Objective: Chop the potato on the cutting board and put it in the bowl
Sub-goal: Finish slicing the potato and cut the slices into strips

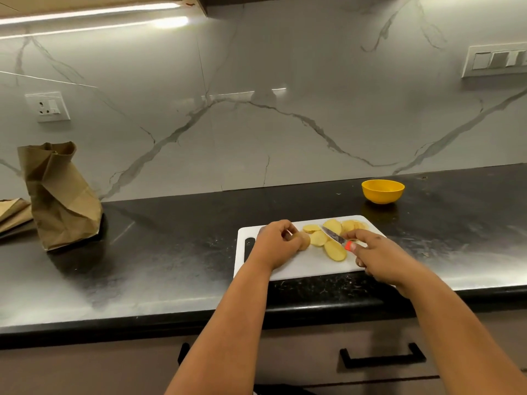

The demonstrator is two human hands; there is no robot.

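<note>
A white cutting board (302, 266) lies on the black counter. Several yellow potato slices (335, 250) are spread across its middle and far side. My left hand (278, 243) grips the uncut end piece of potato (304, 240) at the left of the slices. My right hand (379, 253) holds a knife (333, 235) by its orange handle, the blade pointing up-left over the slices. A yellow bowl (382, 191) stands beyond the board to the right; its inside is hidden from view.
A crumpled brown paper bag (61, 195) stands at the left of the counter (159, 252), with more brown paper (12, 213) beside it. A marble wall rises behind. Drawers with black handles (382, 357) sit below the counter edge.
</note>
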